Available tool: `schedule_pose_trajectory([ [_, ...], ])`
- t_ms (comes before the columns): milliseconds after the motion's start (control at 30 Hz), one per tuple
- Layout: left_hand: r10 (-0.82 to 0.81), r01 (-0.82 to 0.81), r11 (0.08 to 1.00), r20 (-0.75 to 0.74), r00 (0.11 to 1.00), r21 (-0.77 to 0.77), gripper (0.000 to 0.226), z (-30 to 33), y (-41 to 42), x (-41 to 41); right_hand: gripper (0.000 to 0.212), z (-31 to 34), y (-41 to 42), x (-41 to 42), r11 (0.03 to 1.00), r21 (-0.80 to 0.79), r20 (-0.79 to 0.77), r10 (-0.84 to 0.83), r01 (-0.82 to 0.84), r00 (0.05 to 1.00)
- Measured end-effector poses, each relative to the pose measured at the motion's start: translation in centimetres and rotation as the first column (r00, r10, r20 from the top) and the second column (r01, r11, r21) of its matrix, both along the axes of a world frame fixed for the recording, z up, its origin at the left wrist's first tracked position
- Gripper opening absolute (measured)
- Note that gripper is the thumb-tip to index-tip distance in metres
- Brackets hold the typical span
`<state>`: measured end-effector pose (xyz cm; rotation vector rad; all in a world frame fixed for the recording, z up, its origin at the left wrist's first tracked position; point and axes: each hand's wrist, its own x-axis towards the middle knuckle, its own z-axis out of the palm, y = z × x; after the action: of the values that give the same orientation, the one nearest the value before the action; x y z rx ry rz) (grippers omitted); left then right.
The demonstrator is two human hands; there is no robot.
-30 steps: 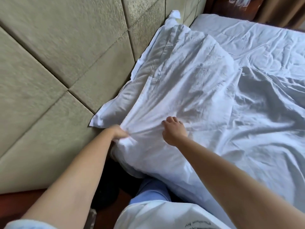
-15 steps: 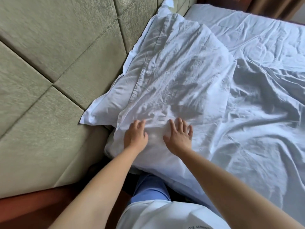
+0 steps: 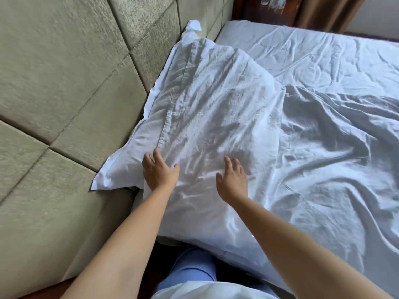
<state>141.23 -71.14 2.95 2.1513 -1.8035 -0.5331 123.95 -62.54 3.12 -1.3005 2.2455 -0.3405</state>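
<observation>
I am smoothing the white pillow [image 3: 216, 130], I judge; it is lying at the head of the bed [image 3: 323, 61], against the padded headboard [image 3: 64, 83]. My left hand [image 3: 159, 172] and right hand [image 3: 233, 182] are lying flat on its near end, with the fingers straight, spread apart and gripping nothing. The next move is probably calling for a slow sweep toward the far end, to push the wrinkles out. The near corner of the pillow is hiding under my right forearm [image 3: 280, 229], and I cannot tell how hard the palms are pressing

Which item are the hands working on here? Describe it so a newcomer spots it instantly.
Start at the padded beige headboard along the left. Against its base lies a white pillow with the left hand and right hand flat on its near end. Unlike the rumpled sheet to its right, it is plump with a stitched flat border.
</observation>
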Motion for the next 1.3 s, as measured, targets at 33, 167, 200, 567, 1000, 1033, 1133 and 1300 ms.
schedule_pose_trajectory([
  [33, 0.021, -0.018, 0.999, -0.079, 0.997, 0.047, 0.087, 0.1, -1.4, -0.1, 0.061, 0.1, -1.2, 0.2, 1.0, -0.023, 0.022, -0.013, 0.013, 1.0],
  [167, -0.026, 0.083, 0.963, -0.223, 0.975, 0.255, 0.111, -0.2, -6.5, -1.1, 0.057, 0.3, -5.8, 0.7, 0.986, -0.054, 0.114, -0.15, 0.157, 0.982],
  [200, -0.034, 0.103, 0.951, -0.233, 0.972, 0.293, 0.11, -0.4, -7.6, -1.3, 0.056, 0.3, -6.8, 0.7, 0.98, -0.054, 0.131, -0.182, 0.19, 0.974],
  [567, -0.156, 0.464, 0.661, -0.497, 0.854, 0.59, 0.098, 0.3, -7.0, -7.9, 0.031, 0.1, -7.8, -2.6, 0.922, -0.09, 0.308, -0.335, 0.377, 0.891],
  [1000, -0.25, 0.442, 0.777, -0.426, 0.87, 0.448, 0.051, 9.0, 4.2, -20.0, 0.042, 5.2, 7.1, -14.8, 0.949, -0.072, 0.412, -0.253, 0.308, 0.875],
  [1033, -0.27, 0.445, 0.789, -0.411, 0.871, 0.424, 0.051, 9.3, 5.1, -20.8, 0.043, 5.1, 8.3, -15.5, 0.953, -0.059, 0.422, -0.245, 0.296, 0.873],
  [1133, -0.305, 0.445, 0.815, -0.377, 0.875, 0.372, 0.063, 9.6, 7.6, -22.3, 0.045, 4.8, 11.5, -17.2, 0.956, -0.024, 0.49, -0.243, 0.292, 0.837],
  [1300, -0.311, 0.433, 0.815, -0.339, 0.888, 0.386, 0.079, 9.8, 10.2, -23.6, 0.045, 5.2, 13.2, -19.0, 0.952, -0.014, 0.566, -0.244, 0.305, 0.788],
])
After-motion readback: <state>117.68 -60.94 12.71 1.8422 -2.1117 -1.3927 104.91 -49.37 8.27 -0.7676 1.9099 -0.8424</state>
